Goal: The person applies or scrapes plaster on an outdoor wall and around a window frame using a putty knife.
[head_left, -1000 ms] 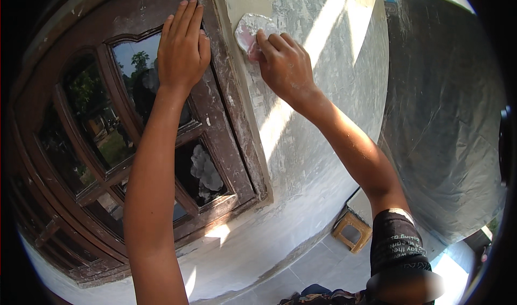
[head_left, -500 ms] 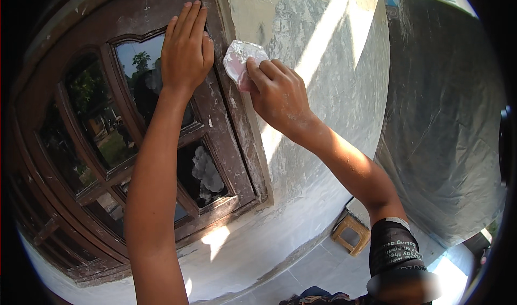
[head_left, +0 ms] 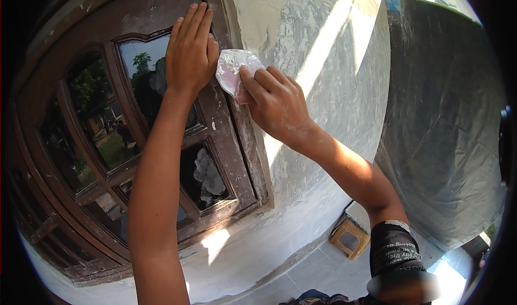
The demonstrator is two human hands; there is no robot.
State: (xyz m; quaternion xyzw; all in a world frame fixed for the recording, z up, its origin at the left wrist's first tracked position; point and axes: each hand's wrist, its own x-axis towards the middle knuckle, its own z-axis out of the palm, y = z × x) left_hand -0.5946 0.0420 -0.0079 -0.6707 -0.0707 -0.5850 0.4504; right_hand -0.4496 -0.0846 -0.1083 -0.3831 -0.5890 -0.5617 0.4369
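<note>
My left hand [head_left: 189,54] lies flat against the brown wooden window frame [head_left: 202,103], fingers stretched upward near its right edge. My right hand [head_left: 277,100] pinches a flat, pinkish, angular scraper [head_left: 232,74] between thumb and fingers. White paste is smeared over the scraper's upper face. The scraper is at the seam where the frame meets the rough grey wall [head_left: 318,79], close beside my left wrist. Whether its edge touches the wood cannot be made out. White specks and patches dot the frame.
Dark glass panes [head_left: 94,106] fill the window and mirror trees. On the right hangs a large dark plastic sheet [head_left: 441,122]. A small yellowish stool [head_left: 350,240] stands low by the wall on grey floor tiles [head_left: 307,272]. Bright sunlight streaks cross the wall.
The scraper in my right hand has shifted slightly left and down, closer to the frame's edge. My left hand stays pressed on the frame; the view has moved a little.
</note>
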